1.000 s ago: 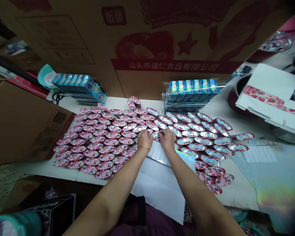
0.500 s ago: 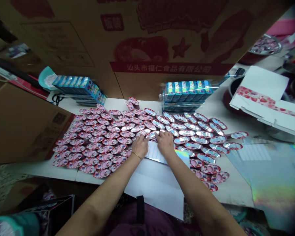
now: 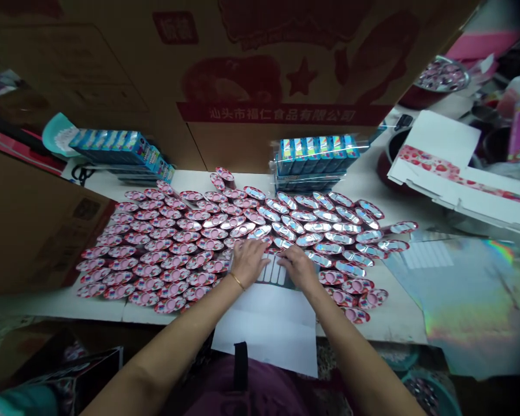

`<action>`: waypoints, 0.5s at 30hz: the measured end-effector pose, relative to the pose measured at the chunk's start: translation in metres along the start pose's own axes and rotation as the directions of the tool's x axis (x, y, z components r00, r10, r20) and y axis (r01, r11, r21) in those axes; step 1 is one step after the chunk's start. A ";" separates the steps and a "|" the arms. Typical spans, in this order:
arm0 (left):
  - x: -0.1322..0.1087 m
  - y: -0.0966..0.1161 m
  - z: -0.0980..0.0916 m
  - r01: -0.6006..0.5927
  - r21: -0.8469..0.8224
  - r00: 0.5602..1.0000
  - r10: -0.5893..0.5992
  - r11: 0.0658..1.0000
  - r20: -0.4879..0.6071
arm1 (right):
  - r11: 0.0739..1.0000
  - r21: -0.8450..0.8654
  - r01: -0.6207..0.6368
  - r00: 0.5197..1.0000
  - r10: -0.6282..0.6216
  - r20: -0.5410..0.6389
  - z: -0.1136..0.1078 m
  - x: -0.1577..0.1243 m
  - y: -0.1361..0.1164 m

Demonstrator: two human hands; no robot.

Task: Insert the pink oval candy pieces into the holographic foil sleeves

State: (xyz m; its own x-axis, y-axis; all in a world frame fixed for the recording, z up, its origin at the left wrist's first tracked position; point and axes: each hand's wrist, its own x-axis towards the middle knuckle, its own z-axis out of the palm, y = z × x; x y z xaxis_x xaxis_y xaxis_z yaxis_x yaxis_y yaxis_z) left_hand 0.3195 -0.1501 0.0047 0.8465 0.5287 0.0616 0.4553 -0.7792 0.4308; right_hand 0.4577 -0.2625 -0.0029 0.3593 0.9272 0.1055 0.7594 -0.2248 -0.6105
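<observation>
My left hand [image 3: 248,261] lies flat, fingers spread, on a holographic sticker sheet [image 3: 274,271] at the table's near edge. My right hand [image 3: 299,267] rests on the sheet's right side with its fingers curled down onto it; what the fingertips hold, if anything, is hidden. Several small pink oval cups [image 3: 164,248] fill the table to the left. Cups with shiny foil tops [image 3: 329,234] spread to the right, just beyond my fingertips. White backing paper [image 3: 268,323] hangs over the table edge under my wrists.
Large cardboard boxes [image 3: 264,75] stand behind the table and another [image 3: 30,231] at the left. Two stacks of blue packets [image 3: 316,156] sit at the back. A white strawberry-print box [image 3: 450,167] and holographic sheets [image 3: 459,289] lie to the right.
Both hands have drawn back from the cups at the middle toward me and now rest on the sticker sheet. The view has shifted slightly.
</observation>
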 end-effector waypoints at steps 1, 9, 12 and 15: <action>0.004 0.005 0.002 -0.029 -0.037 0.999 0.030 0.999 0.038 | 0.999 0.049 0.022 1.000 -0.021 -0.013 0.000 0.001 0.000; 0.023 0.002 0.001 0.110 -0.148 0.972 -0.075 0.983 0.223 | 0.955 -0.244 0.168 0.985 -0.170 0.014 0.002 -0.015 0.026; 0.022 0.001 0.001 0.147 -0.143 0.969 -0.113 0.979 0.219 | 0.932 -0.268 0.243 0.968 -0.250 0.010 0.012 -0.024 0.026; 0.019 0.002 0.003 0.130 -0.078 0.969 -0.110 0.988 0.221 | 0.964 -0.179 0.197 0.976 -0.210 -0.056 0.016 -0.027 0.012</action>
State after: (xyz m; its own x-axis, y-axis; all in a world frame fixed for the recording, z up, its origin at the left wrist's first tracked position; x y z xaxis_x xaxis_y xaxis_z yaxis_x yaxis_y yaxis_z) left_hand 0.3375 -0.1420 0.0043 0.8313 0.5236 -0.1862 0.5383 -0.6754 0.5041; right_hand 0.4482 -0.2858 -0.0253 0.2216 0.9353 0.2757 0.8998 -0.0872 -0.4275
